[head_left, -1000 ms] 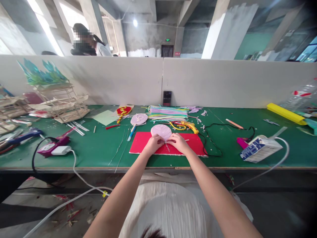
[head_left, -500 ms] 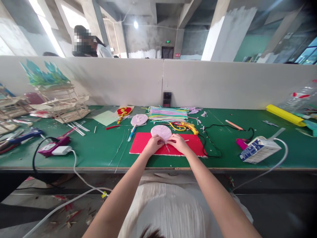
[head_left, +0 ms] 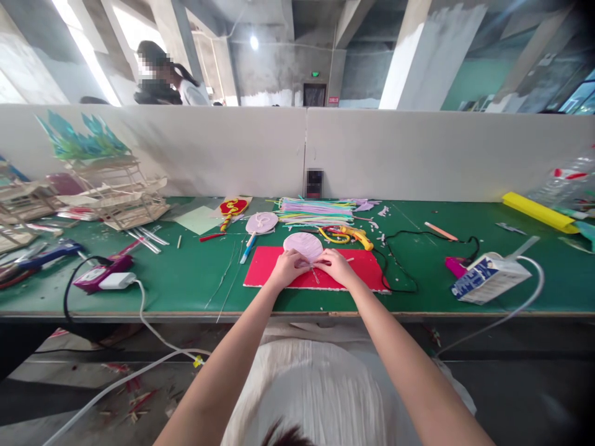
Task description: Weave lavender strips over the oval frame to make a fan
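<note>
A pale pink round disc (head_left: 303, 244), fan-shaped, lies over the far edge of a red board (head_left: 263, 267). My left hand (head_left: 290, 267) pinches its lower left edge, fingers closed. From the right, my right hand (head_left: 335, 266) pinches the lower edge close to the left fingertips. A thin wire-like piece (head_left: 316, 276) sticks out below the disc between both hands. Just beyond the board, to the left, rests a second pale pink disc (head_left: 261, 223) with a blue-and-white stick (head_left: 248, 249). Behind it is a red and yellow fan-shaped piece (head_left: 233, 207).
Coloured fuzzy strips (head_left: 316, 210) lie at the back, near a yellow glue gun (head_left: 356, 236) with a black cord. A purple power socket (head_left: 105, 274) stands left, below a wooden stick model (head_left: 116, 198). On the right are a carton (head_left: 490, 279) and a yellow bar (head_left: 539, 212).
Both hands stay at the disc's lower edge with almost no movement. The whole view has shifted very slightly.
</note>
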`<state>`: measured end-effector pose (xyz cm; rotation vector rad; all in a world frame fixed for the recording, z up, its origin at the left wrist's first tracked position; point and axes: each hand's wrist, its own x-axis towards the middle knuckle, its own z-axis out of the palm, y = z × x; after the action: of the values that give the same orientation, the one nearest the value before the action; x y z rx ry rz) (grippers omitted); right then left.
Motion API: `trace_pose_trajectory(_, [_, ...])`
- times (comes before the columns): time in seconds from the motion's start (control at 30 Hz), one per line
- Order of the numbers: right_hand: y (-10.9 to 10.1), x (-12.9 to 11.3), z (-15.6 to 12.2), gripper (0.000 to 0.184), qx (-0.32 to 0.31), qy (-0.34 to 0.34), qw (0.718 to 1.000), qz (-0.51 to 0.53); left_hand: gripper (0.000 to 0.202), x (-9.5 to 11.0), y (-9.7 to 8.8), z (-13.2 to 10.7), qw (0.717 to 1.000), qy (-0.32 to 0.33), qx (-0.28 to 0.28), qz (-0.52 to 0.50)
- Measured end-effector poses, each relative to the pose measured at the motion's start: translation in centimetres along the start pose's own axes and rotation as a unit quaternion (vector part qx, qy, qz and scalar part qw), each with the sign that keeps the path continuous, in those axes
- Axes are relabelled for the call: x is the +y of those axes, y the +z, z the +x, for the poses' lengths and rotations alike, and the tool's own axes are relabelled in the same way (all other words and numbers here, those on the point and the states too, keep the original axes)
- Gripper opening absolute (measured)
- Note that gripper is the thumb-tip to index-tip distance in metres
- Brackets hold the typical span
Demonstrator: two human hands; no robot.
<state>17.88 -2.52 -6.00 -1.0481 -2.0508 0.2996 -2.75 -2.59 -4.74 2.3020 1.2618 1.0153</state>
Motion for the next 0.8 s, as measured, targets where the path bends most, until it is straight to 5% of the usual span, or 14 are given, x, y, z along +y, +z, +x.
trace_pose_trajectory(0.8, [0.21,0.29,-0.01,0.021,0.001,0.002,1.000,0.004,0.013,-0.14,0.27,0.17,0.999,0.011,-0.015,0.044])
